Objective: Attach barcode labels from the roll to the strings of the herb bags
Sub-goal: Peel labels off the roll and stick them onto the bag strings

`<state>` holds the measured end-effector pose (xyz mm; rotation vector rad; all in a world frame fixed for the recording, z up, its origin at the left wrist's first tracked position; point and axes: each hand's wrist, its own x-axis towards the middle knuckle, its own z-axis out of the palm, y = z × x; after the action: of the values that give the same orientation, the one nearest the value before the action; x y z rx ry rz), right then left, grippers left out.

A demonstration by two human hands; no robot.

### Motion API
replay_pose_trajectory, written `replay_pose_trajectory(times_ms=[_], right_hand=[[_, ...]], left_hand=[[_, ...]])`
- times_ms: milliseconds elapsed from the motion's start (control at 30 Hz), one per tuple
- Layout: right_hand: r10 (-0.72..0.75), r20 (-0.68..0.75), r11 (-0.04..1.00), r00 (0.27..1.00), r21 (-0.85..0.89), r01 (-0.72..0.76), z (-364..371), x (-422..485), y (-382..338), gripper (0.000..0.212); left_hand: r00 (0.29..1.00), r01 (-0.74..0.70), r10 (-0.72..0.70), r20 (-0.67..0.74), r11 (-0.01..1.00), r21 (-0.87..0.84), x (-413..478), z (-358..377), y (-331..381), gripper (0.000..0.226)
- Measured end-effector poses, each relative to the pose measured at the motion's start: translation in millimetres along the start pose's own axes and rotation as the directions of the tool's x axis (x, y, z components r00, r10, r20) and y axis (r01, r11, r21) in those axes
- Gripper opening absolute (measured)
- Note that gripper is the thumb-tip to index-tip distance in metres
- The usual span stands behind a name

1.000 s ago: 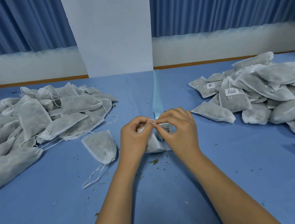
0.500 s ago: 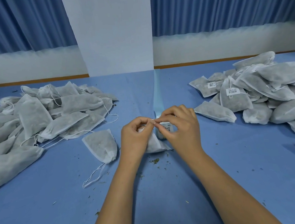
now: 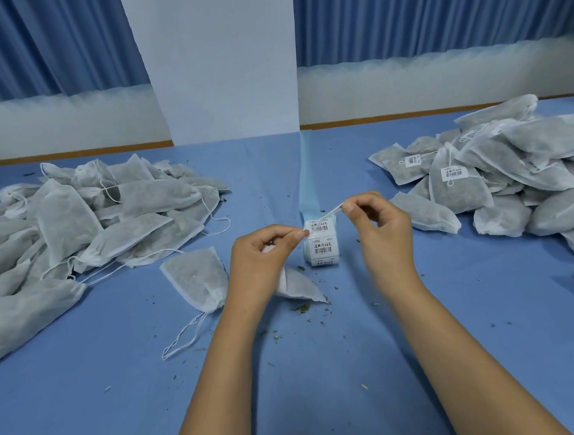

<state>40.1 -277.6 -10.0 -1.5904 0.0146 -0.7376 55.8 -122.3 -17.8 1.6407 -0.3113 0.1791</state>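
A white herb bag (image 3: 298,286) lies on the blue table under my left hand (image 3: 259,259). Its string (image 3: 326,214) is stretched taut between my two hands. My left hand pinches one end near a barcode label, and my right hand (image 3: 379,227) pinches the other end, raised higher. Just behind the string stands the label roll (image 3: 321,245), showing printed barcode labels. Its pale blue backing strip (image 3: 308,178) trails away toward the wall.
A heap of unlabelled herb bags (image 3: 83,219) fills the left side. One loose bag (image 3: 196,277) with a looped string lies beside my left hand. Labelled bags (image 3: 502,173) are piled at the right. Herb crumbs (image 3: 301,308) dot the table.
My hands were close together over the roll and have moved apart. The right hand has risen to the right, pulling the string taut. The roll now shows between them.
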Motion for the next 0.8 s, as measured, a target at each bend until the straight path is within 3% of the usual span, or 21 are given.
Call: replay_pose_trajectory(times_ms=[167,267,333,400,467,567,633,800], right_hand=[[0.168,-0.088,0.979,0.982,0.135,-0.155,-3.5,4.8,4.8,0.02],[0.188,-0.154,0.969,0.97,0.187,-0.158,-9.1,11.0,4.8,0.017],[0.145,-0.185,0.979,0.972,0.167,-0.114,-8.3,9.8,2.5,0.017],[0.025,-0.175,0.991,0.984,0.132,-0.002,-3.7,3.7,-2.9,0.018],[-0.2,-0.084,0.976,0.976,0.075,0.206,2.4,-5.8,-8.5,0.018],[-0.462,0.179,0.883,0.869,0.004,0.469,10.7,-17.0,-11.3,0.011],[-0.457,0.327,0.87,0.827,-0.03,0.492,12.9,-18.8,-9.3,0.009],[-0.186,0.546,0.955,0.817,-0.094,0.28,15.6,-20.2,-1.1,0.009]], left_hand=[[0.991,0.007,-0.011,0.134,1.0,0.029,-0.1,-10.3,0.6,0.018],[0.968,0.072,-0.07,0.24,0.997,0.0,0.3,-20.9,-0.8,0.02],[0.973,0.11,-0.113,0.199,0.994,0.024,2.0,-21.1,-1.2,0.016],[0.99,0.123,-0.127,0.066,0.99,0.07,5.4,-17.5,-1.7,0.013],[0.99,0.123,-0.115,-0.086,0.988,0.089,8.0,-15.1,-3.6,0.02],[0.967,0.149,-0.146,-0.208,0.989,-0.003,8.6,-15.6,-4.6,0.024],[0.941,0.173,-0.195,-0.276,0.98,-0.102,9.2,-18.3,-3.1,0.019],[0.919,0.187,-0.294,-0.264,0.913,-0.363,10.5,-22.8,0.6,0.011]])
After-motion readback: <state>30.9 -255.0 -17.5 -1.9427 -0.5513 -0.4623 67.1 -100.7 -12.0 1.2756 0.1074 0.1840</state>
